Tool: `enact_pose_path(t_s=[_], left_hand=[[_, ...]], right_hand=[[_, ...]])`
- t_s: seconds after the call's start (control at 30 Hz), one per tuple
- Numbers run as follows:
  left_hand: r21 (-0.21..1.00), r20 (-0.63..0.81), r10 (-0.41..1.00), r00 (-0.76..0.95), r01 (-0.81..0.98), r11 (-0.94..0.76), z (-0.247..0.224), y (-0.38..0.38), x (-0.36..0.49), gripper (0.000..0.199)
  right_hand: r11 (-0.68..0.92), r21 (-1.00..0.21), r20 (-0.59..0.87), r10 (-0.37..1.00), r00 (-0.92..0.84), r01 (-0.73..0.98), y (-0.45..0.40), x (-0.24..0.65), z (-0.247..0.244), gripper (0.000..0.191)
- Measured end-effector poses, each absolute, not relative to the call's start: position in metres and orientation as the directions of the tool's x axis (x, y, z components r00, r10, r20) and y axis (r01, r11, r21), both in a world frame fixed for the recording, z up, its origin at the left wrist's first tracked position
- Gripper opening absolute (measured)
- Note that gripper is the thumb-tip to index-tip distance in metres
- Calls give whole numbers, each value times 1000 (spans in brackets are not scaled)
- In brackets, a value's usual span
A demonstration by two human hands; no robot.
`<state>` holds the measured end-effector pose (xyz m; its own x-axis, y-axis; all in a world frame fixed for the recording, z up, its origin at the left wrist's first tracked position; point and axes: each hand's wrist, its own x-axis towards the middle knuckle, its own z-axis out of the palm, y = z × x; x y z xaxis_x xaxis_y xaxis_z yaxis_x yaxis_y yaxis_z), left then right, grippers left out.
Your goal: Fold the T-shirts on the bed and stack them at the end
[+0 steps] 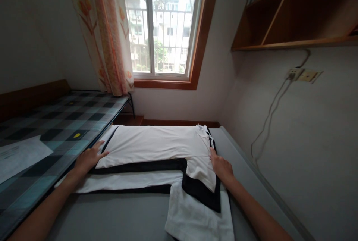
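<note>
A white T-shirt (151, 142) lies sideways on a grey tabletop (117, 215), its hem to the left and its collar to the right. Black cloth (201, 192) shows beneath it along the lower side and sleeve. Under that, more white cloth (200, 211) spreads out with another sleeve towards me. My left hand (88, 159) rests at the hem, thumb and fingers apart. At the shoulder edge near the collar, my right hand (222, 166) has its fingers closed together on the T-shirt; their undersides are hidden.
A bed with a checked mattress (92, 108) adjoins the table's left side, with a paper sheet (22, 157) on it. Beyond are a window (167, 80) and a flowered curtain (112, 47). A wooden shelf (279, 43) and socket with cables (295, 74) are on the right wall.
</note>
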<state>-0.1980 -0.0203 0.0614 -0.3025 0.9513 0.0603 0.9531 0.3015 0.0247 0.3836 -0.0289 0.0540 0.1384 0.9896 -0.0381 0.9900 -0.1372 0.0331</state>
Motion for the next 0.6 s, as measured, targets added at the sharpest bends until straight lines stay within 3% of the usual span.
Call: enact_pose_path(t_s=[0.1, 0.23, 0.33, 0.4, 0.5, 0.6], left_hand=[[-50, 42, 976, -215, 975, 217, 73, -25, -194, 61], [-196, 271, 955, -117, 965, 174, 87, -18, -178, 50], [-119, 340, 940, -38, 989, 83, 84, 0, -143, 45], [-60, 351, 936, 33, 998, -13, 74, 12, -111, 44], [-5, 342, 922, 179, 982, -189, 52, 26, -67, 49], [74, 242, 943, 227, 965, -251, 33, 32, -48, 52]], right_hand=[[-101, 54, -68, 992, 105, 993, -29, 391, 63, 46], [-82, 100, 100, 992, 72, 992, -21, 392, 79, 31], [10, 52, 254, 967, -23, 999, -4, 378, 83, 33], [130, -6, 275, 954, -123, 992, 12, 364, 78, 37], [242, -43, 248, 943, -224, 969, 36, 345, 64, 47], [237, -56, 166, 960, -225, 970, 49, 339, 49, 53]])
